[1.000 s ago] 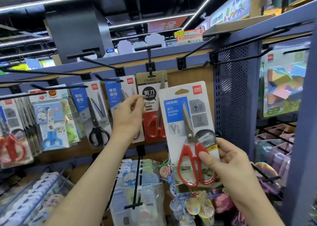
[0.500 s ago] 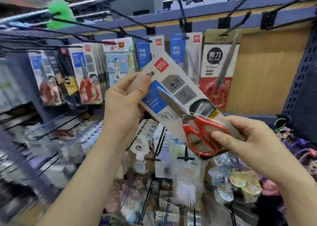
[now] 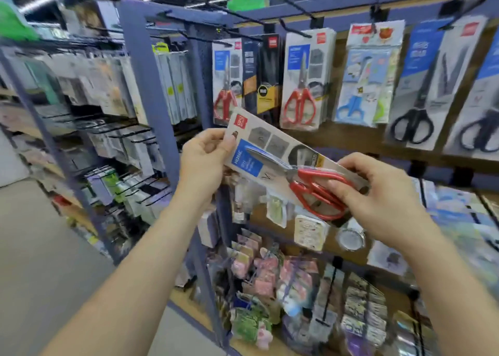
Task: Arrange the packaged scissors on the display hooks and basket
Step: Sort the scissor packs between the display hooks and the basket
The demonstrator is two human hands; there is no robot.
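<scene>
Left hand [image 3: 202, 161] pinches scissors pack [image 3: 272, 153] top | right hand [image 3: 378, 193] grips bottom

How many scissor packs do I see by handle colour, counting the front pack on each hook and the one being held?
Red: 3, the held pack, the left red pack, the right red pack
Blue: 1, the blue pack
Black: 2, the near black pack, the edge black pack
Total: 6; handles of the dark pack do not show.
</scene>
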